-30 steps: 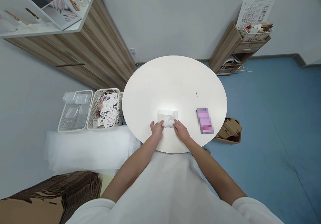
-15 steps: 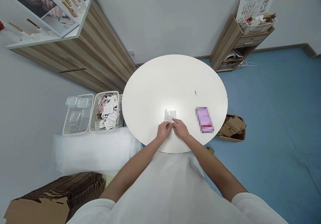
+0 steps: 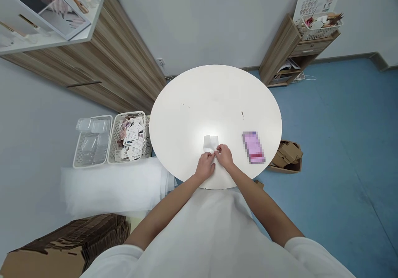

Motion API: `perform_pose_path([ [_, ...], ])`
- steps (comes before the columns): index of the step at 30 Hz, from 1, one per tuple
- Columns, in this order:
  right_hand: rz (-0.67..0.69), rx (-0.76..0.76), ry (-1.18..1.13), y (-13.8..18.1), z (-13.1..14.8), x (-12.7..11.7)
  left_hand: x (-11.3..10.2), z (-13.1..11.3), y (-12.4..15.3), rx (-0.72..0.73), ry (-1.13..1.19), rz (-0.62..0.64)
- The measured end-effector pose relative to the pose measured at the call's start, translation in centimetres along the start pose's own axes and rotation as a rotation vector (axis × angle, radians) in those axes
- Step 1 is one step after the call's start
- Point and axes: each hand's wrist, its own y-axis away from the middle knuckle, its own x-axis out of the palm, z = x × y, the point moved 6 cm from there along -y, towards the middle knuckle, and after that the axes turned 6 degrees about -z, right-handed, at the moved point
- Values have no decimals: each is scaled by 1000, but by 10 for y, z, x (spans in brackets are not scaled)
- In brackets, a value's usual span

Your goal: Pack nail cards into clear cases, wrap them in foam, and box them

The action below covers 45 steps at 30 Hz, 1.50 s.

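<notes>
A small, thin whitish sheet point(image 3: 211, 142), perhaps foam wrap or paper, lies near the front of the round white table point(image 3: 192, 91). At its near edge, my left hand point(image 3: 205, 166) has its fingers curled and pinched. My right hand point(image 3: 224, 156) meets it there with bent fingers, the two sets of fingertips almost touching. Both hands appear to grip the near edge of the sheet. Anything small between the fingertips is hidden. To the right lies a blurred pink-purple rectangular object point(image 3: 253, 147), apart from my hands.
Left of the table stand a white basket of printed cards point(image 3: 113, 145) and a basket of clear plastic boxes point(image 3: 77, 153). White sheets point(image 3: 115, 186) and flattened brown cardboard point(image 3: 43, 263) lie nearer me. On the right is an open carton of cardboard pieces point(image 3: 287, 170).
My fingertips have shifted slightly along the sheet's near edge, and my left hand has turned a little. The sheet's top edge lies flatter. The view has shifted slightly.
</notes>
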Motion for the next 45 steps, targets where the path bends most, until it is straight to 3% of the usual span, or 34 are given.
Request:
perform_pose_path([
  [4, -20, -90, 98, 3, 3, 4, -16, 6, -3, 19, -36, -40],
  [7, -28, -260, 230, 9, 11, 5, -23, 9, -10, 69, -106, 6],
  [11, 102, -564, 291, 20, 19, 6, -23, 11, -20, 129, -147, 96],
  [14, 204, -640, 306, 23, 16, 4, -23, 13, -27, 158, -138, 144],
  [22, 215, -582, 334, 28, 15, 12, -24, 13, -33, 224, -106, 158],
  [27, 199, -652, 292, 70, 14, 13, -20, 12, 4, 203, -80, 257],
  [31, 234, -686, 294, 92, 18, 11, -20, 11, 25, 205, -8, 249],
  [34, 289, -646, 288, 84, 26, 5, -27, 8, 19, 241, 99, 192],
  [37, 354, -571, 242, 64, 36, -4, -33, 8, 3, 215, 153, 221],
  [41, 397, -381, 137, 34, 40, -11, -33, 19, -16, -10, 163, 294],
  [45, 386, -202, 11, 9, 32, -5, -30, 35, -27, -175, 134, 194],
])
